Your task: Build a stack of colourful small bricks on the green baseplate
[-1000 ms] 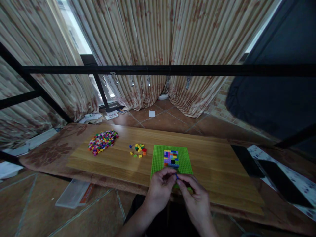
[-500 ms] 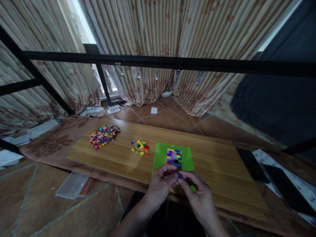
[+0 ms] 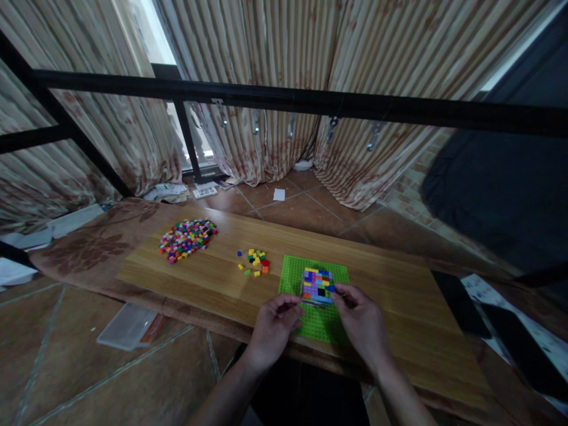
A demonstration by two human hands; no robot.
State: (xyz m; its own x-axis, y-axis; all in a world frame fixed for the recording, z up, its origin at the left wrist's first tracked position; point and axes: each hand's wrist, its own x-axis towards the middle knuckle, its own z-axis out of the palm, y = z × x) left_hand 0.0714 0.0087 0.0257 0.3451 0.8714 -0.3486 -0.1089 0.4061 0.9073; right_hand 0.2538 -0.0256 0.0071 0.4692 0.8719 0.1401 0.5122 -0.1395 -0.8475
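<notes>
A block built of many coloured toy bricks stands on a green studded baseplate. My right hand is at the block's right side, thumb and index finger pinched on a small blue brick that meets the top right edge; whether it is pressed on cannot be made out. By the block's front left corner is my left hand, its fingers loosely bent and apart, with nothing visible in them. Its index fingertip is close to the corner, perhaps touching.
Left of the baseplate lies a small group of loose bricks, with a large brick pile farther left on the wooden board. Dark flat objects lie at the right end. A black metal rail crosses beyond the board.
My hands, formerly together in front of the block around a blue brick, have parted. The right carried the brick to the block's right edge; the left moved to the front left corner. The view shifted slightly.
</notes>
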